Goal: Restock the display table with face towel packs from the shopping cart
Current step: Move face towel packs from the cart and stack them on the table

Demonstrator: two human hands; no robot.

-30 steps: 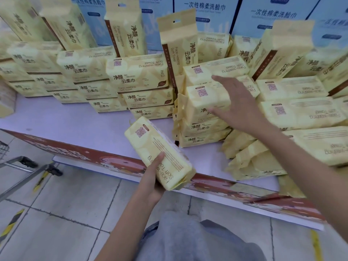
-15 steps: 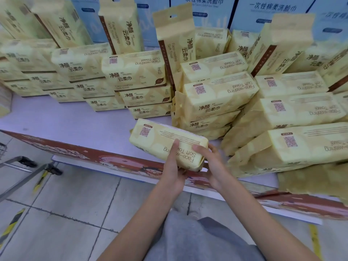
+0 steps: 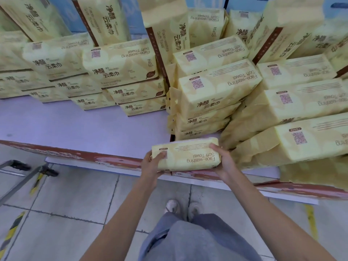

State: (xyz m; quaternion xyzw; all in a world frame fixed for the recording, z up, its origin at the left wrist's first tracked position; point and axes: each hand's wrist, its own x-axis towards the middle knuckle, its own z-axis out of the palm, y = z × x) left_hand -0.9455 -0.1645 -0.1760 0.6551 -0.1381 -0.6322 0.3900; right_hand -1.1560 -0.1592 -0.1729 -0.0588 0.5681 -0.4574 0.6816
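The face towel pack [image 3: 185, 156] gripped by the left hand [image 3: 150, 164] and right hand [image 3: 224, 161] is wrapped in smooth plastic film with a soft sheen. Beyond the grip, the table top [image 3: 75, 125] is smooth and matt; below the grip, the floor tiles [image 3: 75, 200] are faintly glossy and the trousers [image 3: 188, 240] are matt cloth.

A pack [image 3: 186, 157] is hanging over the front edge of the table [image 3: 75, 125], the left hand [image 3: 150, 164] gripping its left end and the right hand [image 3: 224, 162] its right end. Just behind it a stack [image 3: 216, 91] is standing. More packs [image 3: 301, 102] are lying in leaning tiers to the right of the stack. To its left, behind a bare part of the table, low piles [image 3: 120, 72] are sitting in a row. Upright packs [image 3: 165, 34] are standing at the back. The cart [image 3: 47, 171] is standing on the floor, far left, before the table.
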